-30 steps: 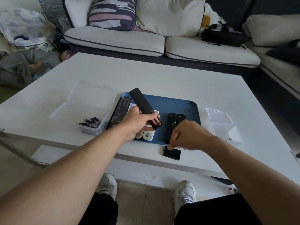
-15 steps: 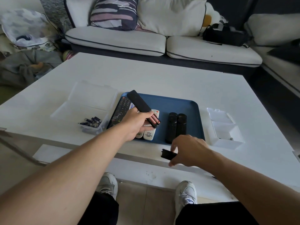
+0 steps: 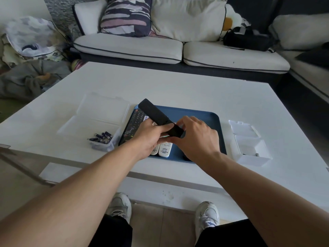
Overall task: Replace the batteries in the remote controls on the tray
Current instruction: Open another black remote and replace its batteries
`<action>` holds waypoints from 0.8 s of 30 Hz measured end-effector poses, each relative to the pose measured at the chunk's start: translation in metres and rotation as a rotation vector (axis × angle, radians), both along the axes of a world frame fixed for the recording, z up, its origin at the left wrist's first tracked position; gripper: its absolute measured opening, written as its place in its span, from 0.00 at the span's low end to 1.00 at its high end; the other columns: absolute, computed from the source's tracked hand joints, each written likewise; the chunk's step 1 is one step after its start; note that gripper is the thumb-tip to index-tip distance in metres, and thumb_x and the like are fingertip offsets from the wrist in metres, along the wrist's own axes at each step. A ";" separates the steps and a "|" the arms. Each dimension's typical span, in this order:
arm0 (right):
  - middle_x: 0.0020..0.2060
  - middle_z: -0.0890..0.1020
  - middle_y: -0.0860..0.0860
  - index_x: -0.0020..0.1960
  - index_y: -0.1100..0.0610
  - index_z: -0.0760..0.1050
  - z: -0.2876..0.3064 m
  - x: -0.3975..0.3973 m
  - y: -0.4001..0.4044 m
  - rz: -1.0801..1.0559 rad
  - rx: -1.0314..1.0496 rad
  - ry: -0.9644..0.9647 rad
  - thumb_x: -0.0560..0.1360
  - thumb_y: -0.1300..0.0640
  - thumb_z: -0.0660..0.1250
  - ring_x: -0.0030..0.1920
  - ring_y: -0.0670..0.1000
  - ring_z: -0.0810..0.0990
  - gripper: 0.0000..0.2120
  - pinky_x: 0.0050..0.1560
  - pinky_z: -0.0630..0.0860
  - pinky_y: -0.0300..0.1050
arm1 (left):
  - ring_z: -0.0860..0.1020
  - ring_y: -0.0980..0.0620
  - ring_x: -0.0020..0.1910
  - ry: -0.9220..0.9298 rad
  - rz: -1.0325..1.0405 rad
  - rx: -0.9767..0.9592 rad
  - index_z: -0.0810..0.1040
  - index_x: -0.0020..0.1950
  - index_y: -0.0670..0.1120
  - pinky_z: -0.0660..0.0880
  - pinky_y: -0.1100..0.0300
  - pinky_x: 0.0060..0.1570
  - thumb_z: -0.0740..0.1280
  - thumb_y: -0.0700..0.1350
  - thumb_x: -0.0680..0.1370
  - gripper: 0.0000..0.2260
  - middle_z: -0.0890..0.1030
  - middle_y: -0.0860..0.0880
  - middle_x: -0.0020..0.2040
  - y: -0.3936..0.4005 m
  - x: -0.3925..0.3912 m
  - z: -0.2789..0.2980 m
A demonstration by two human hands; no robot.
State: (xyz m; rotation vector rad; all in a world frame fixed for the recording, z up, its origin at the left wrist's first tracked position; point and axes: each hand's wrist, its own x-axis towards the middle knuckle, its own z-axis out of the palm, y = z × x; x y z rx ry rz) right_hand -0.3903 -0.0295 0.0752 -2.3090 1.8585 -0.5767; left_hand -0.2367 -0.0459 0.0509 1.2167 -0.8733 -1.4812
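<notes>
My left hand [image 3: 148, 139] grips a slim black remote [image 3: 154, 113] above the blue tray [image 3: 216, 122], its far end tilted up to the left. My right hand [image 3: 195, 138] pinches the black battery cover [image 3: 176, 131] against the remote's near end. On the tray lie a black button remote [image 3: 135, 122] at the left and two white remotes [image 3: 165, 149] under my hands. Other remotes on the tray are hidden by my right hand.
A clear open box [image 3: 99, 125] holding several dark batteries [image 3: 102, 136] stands left of the tray. A small white open box [image 3: 249, 141] with a battery in it stands to the right. The white table's [image 3: 178, 90] front edge is near my knees; a sofa [image 3: 178, 49] lies beyond.
My right hand picked the black cover up from the table's front edge and brought it to the near end of the remote that my left hand holds.
</notes>
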 end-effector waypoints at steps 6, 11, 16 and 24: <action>0.50 0.81 0.40 0.56 0.42 0.79 -0.001 -0.002 -0.004 -0.061 0.178 -0.151 0.73 0.33 0.68 0.49 0.47 0.80 0.18 0.46 0.77 0.46 | 0.86 0.43 0.51 -0.036 0.022 -0.041 0.77 0.56 0.39 0.82 0.51 0.49 0.69 0.36 0.79 0.06 0.86 0.41 0.52 -0.001 0.010 -0.001; 0.46 0.85 0.51 0.54 0.52 0.82 0.005 -0.006 -0.006 -0.117 0.696 -0.782 0.76 0.44 0.71 0.42 0.49 0.83 0.13 0.37 0.82 0.44 | 0.84 0.46 0.56 -0.065 -0.034 -0.079 0.75 0.62 0.36 0.79 0.52 0.58 0.69 0.41 0.80 0.13 0.86 0.44 0.55 0.000 0.013 0.002; 0.46 0.87 0.51 0.56 0.56 0.83 0.005 -0.004 -0.004 -0.104 0.772 -0.993 0.78 0.48 0.70 0.43 0.48 0.83 0.13 0.36 0.78 0.40 | 0.83 0.46 0.59 -0.106 -0.036 -0.082 0.77 0.63 0.38 0.77 0.51 0.62 0.70 0.45 0.80 0.15 0.86 0.46 0.55 0.000 0.012 0.001; 0.41 0.86 0.54 0.52 0.60 0.82 0.002 -0.001 -0.004 -0.112 0.631 -1.151 0.78 0.55 0.71 0.40 0.51 0.85 0.09 0.40 0.80 0.42 | 0.82 0.51 0.60 -0.095 -0.033 -0.050 0.80 0.56 0.43 0.76 0.56 0.63 0.69 0.47 0.80 0.09 0.85 0.49 0.56 0.001 0.006 0.003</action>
